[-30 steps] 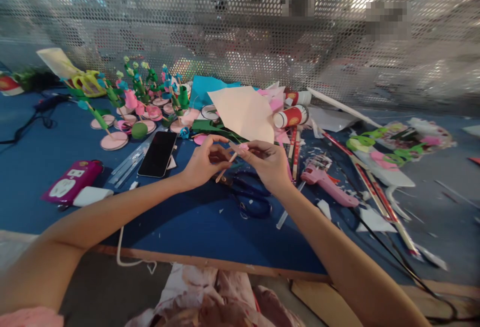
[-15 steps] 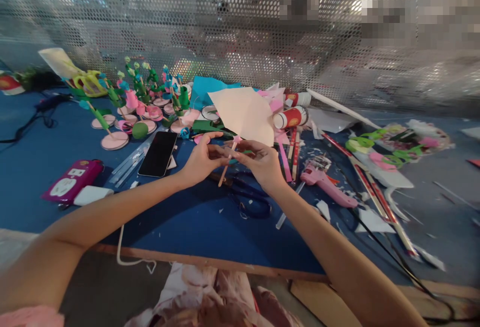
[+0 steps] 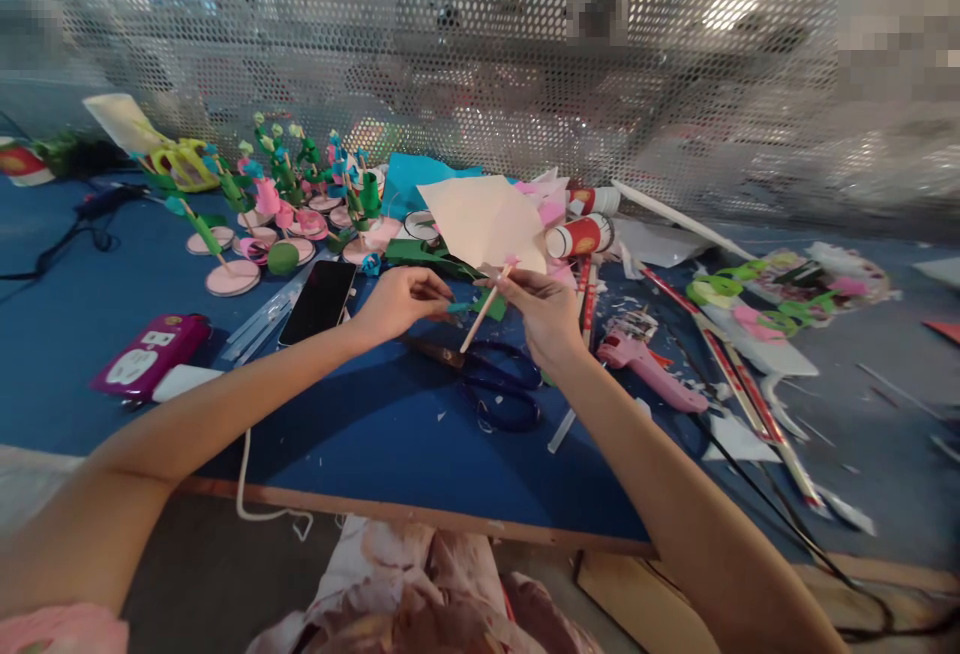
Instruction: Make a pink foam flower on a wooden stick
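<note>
Pale wood, slim and straight, forms the stick [image 3: 486,308] that the right hand [image 3: 551,319] pinches, thumb and fingers drawn together near its upper end. A small pink piece [image 3: 511,261] sits at that end. The stick slants above the middle of the blue tabletop [image 3: 360,454], its lower end pointing toward the near edge and, in this view, overlapping the scissors [image 3: 452,357], whose blue handles lie between the hands and that edge.

To the left of the stick and apart from it, the left hand [image 3: 396,306] has its fingers curled and closely gathered. A blue-green scrap [image 3: 459,307] shows at their tips; whether they have hold of it cannot be told.

A dark-screened phone [image 3: 321,302] lies near the left hand, with a purple pouch [image 3: 154,359] farther toward the tabletop's left side. Paper flowers [image 3: 266,197] on round pink bases [image 3: 232,278] crowd the left part of the far edge. Nearer that edge's middle, a cream sheet [image 3: 484,219] rests beside a tipped red-and-white cup [image 3: 581,234]. A pink glue gun [image 3: 656,369] lies toward the right side.
</note>
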`<state>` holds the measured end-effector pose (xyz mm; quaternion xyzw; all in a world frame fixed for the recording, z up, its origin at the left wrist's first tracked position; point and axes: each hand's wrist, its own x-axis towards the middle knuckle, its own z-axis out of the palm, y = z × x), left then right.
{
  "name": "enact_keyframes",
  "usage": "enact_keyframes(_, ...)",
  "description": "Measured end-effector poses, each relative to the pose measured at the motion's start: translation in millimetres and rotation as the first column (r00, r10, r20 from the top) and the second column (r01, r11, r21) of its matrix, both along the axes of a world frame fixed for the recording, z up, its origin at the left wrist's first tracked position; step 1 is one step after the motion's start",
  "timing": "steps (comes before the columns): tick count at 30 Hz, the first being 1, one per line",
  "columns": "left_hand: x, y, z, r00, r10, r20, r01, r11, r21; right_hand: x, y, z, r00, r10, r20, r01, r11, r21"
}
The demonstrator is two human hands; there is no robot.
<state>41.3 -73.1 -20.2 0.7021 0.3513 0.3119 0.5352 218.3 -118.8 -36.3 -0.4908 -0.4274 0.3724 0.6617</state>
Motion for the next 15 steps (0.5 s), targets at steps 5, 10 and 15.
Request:
enact_keyframes(5, -27, 22, 40.4, 0.942, 0.219, -0.253, -0.078, 0.88, 0.469, 22, 12, -2.2, 0.993, -0.114, 0.025, 0.114, 0.993, 0.017)
enact_keyframes(10, -68, 34, 85.7, 0.643, 0.742, -0.188, -0.248, 0.434, 0.866, 32, 16, -3.0, 0.973, -0.216, 0.082, 0.216, 0.976, 0.009)
enact_keyframes(15, -60, 30, 82.5, 0.533, 0.759, -0.374, -0.097, 0.494, 0.864, 28, 17, -3.6, 0.972, -0.227, 0.066, 0.228, 0.974, -0.004)
